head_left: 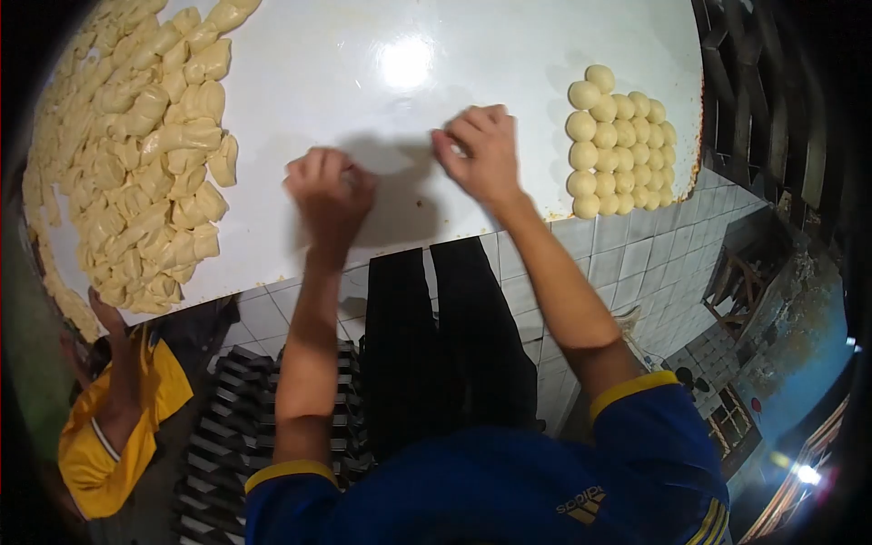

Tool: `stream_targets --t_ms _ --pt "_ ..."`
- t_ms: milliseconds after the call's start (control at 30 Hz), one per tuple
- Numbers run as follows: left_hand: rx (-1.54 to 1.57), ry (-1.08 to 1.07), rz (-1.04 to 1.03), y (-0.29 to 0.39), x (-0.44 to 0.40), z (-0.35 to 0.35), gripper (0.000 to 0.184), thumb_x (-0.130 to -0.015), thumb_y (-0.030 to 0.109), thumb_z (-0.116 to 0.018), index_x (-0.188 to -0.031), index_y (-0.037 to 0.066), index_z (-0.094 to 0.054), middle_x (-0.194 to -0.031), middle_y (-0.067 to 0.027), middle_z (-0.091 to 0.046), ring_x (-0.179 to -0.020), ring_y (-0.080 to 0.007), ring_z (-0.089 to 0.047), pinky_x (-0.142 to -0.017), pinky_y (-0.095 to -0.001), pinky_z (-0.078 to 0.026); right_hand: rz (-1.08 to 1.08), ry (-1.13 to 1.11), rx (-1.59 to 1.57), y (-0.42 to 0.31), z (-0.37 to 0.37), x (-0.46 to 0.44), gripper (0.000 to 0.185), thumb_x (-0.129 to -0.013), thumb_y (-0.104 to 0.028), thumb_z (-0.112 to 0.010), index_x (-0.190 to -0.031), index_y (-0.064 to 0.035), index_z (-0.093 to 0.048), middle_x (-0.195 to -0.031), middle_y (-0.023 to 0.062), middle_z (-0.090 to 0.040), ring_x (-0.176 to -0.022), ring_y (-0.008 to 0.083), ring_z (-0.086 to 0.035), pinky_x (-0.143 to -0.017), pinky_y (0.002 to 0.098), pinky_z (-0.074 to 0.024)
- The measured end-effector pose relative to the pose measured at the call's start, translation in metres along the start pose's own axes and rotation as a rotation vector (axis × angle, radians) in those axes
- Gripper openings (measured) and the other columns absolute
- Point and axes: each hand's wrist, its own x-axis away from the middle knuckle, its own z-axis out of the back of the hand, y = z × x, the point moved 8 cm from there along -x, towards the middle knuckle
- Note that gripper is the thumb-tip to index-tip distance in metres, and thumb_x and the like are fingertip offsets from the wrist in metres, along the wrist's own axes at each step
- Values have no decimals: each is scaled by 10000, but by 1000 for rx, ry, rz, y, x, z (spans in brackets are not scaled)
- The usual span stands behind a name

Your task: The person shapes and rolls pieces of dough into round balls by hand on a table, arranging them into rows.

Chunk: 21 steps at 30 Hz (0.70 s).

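My left hand (331, 186) hovers over or rests on the white tabletop (318, 100), fingers curled and blurred by motion. What lies under its palm is hidden. To the right, my right hand (483, 156) is also curled, thumb bent toward the fingers. A small pale patch shows inside its grip; I cannot tell whether it is dough or the table behind. Many cut dough pieces (186, 136) are heaped on the table's left side. Smooth round dough balls (625, 133) sit in tight rows at the right, nearer my right hand.
Another person in a yellow shirt (145, 427) is at the table's left corner, a hand near the dough. Stacked dark metal racks or pans (241, 436) stand below on the left. Dark slatted items (763, 100) are beyond the right edge. White tiles (627, 263) lie below.
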Motion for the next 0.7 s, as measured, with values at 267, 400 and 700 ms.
stream_targets --t_ms 267,400,700 --pt "82 142 -253 13 77 2 238 -816 168 -857 -982 130 -691 -1056 -83 -685 -1038 -378 -631 -939 -558 -461 83 -92 -148 -2 16 72 230 -911 -230 -920 -855 -184 -702 -972 -9 -672 -1003 284 -624 -872 450 -477" --pt "-33 2 -30 1 3 0 191 -871 247 -855 -995 162 -737 -1106 -63 -713 -1105 -367 -657 -1004 -526 -510 26 2 -18 3 9 3 226 -924 -260 -909 -855 -178 -710 -937 6 -673 -997 305 -631 -866 461 -473" --pt "-3 53 -156 -15 56 0 206 -829 188 -859 -961 134 -710 -1033 -81 -705 -1028 -363 -650 -971 -538 -475 66 -103 -86 13 24 59 197 -908 -206 -927 -866 -169 -738 -914 -6 -701 -960 288 -625 -864 463 -467"
